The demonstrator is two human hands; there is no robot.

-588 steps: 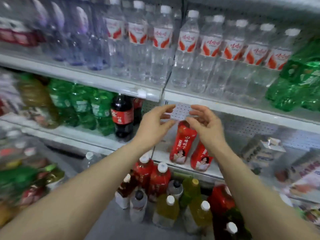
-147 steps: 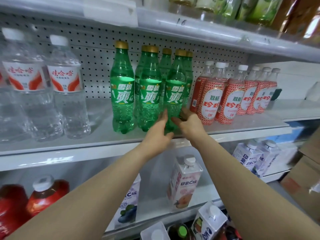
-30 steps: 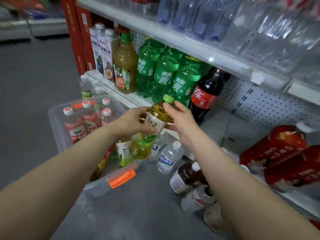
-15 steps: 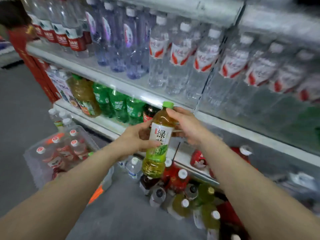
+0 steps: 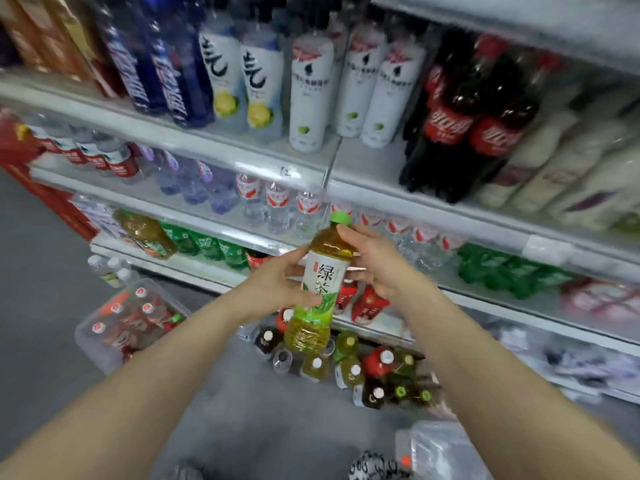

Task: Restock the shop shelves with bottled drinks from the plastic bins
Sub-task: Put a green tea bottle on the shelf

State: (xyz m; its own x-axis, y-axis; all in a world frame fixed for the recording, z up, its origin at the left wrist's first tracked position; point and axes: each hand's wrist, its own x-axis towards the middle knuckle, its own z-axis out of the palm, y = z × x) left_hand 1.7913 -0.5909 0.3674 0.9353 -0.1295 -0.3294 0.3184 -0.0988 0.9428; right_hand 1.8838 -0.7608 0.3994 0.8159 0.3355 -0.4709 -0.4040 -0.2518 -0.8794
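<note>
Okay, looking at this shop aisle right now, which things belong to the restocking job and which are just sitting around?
Part of the job:
- green tea bottle, gripped by the left hand and right hand
- plastic bin of red-capped bottles on the floor
- shelf ahead

Just there:
- cola bottles, already shelved
- red cartons, far left
- loose floor bottles, possibly later stock

Both arms stretched forward, bare. My left hand (image 5: 277, 289) grips the bottle (image 5: 323, 271) at its label; my right hand (image 5: 377, 268) holds its shoulder.
</note>
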